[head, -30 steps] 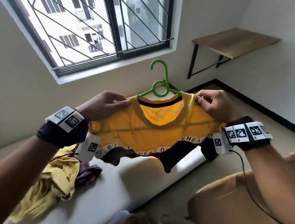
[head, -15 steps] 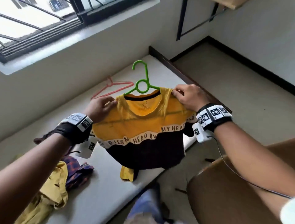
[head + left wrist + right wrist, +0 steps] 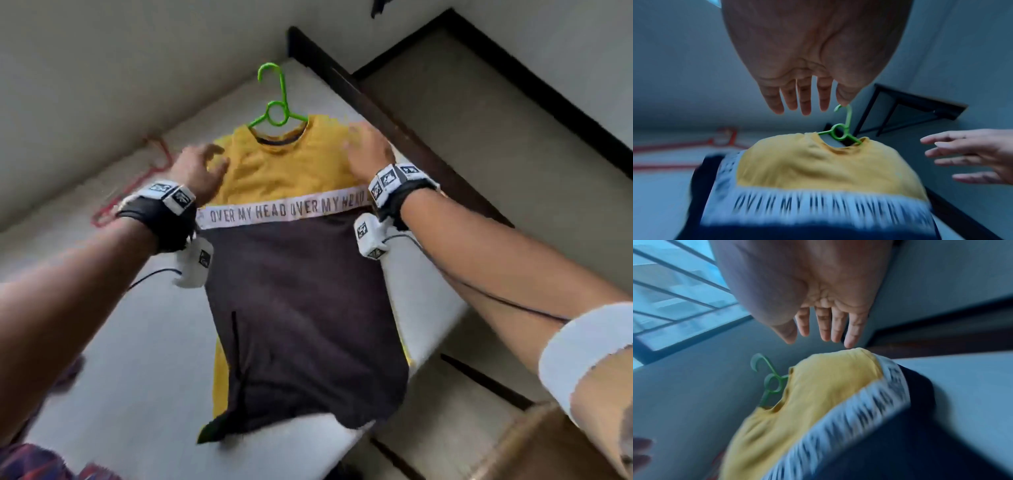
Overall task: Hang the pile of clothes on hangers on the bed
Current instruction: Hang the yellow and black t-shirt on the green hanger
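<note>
Both hands, left hand (image 3: 197, 171) and right hand (image 3: 368, 150), hover spread over the shirt (image 3: 291, 240), though only wrist views reveal bare palms clear of cloth.

L hand (image 3: 813, 53) fills top centre, fingers (image 3: 804, 99) straight, spread, above shirt (image 3: 818, 170), holding nothing. Green hanger (image 3: 840, 131) hook sticks out of the collar, frame centre. R hand (image 3: 970, 154) at right edge, fingers splayed. Red hanger (image 3: 721, 139) blurred, mid left.
</note>
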Demonstrator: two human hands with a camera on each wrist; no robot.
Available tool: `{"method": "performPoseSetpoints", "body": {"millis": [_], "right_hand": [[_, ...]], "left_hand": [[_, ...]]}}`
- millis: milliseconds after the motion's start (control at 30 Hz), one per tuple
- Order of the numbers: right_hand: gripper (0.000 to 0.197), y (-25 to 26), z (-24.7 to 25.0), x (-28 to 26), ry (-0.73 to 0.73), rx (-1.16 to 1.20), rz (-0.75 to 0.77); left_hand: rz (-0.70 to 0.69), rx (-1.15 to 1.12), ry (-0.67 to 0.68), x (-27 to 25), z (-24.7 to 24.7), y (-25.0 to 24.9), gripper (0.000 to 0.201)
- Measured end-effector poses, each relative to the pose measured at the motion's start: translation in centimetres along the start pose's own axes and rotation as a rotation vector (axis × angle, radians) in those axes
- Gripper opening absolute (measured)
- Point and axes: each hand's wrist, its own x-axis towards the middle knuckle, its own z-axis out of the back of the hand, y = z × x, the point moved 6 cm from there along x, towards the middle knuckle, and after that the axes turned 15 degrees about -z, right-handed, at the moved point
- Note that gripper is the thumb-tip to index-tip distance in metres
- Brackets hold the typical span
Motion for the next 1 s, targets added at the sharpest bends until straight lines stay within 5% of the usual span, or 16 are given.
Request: {"method": "performPoseSetpoints", "body": {"millis": [100, 200, 400, 500, 633, 733, 833, 1000], "right_hand": [[0.044, -8.7, -8.9, -4.5, 0.157, 0.016, -0.075], [0.046, -18.5, -13.9, -12.6, 0.116, -0.027, -0.158], [0.051, -30.3, -15.5, -23.6, 0.037, -0.118, -0.386], [0.059, -31.7, -15.3, -24.5, 0.021, -0.08, -0.385], [0.069, -32.9, -14.8, -22.9, 0.025, 0.005, -0.467], [0.081, -33.4, -14.1, -22.7, 0.116, 0.024, -0.516], [0.088, -34.2, -13.8, -24.1, 0.204, -0.051, -0.523], [0.046, -36.0, -13.7, -26.8, 0.196, 0.001, -0.525]], "left_hand": [[0.063, -0.052, 0.172, -7.1, -10.6, 3.4, 0.053], [0.184, -0.025, 0.267, -17.7, -18.1, 6.6, 0.057], [0.377, -0.018, 0.242, -33.1, -22.3, 9.9, 0.077], [0.398, -0.077, 0.191, -34.4, -22.5, 10.1, 0.068], [0.538, -0.193, 0.193, -34.1, -23.3, 10.5, 0.023], [0.522, -0.211, 0.203, -34.2, -23.7, 10.4, 0.017], [0.674, -0.264, 0.095, -35.2, -23.2, 10.7, 0.02], [0.822, -0.362, -0.065, -38.1, -22.9, 10.1, 0.026]]}}
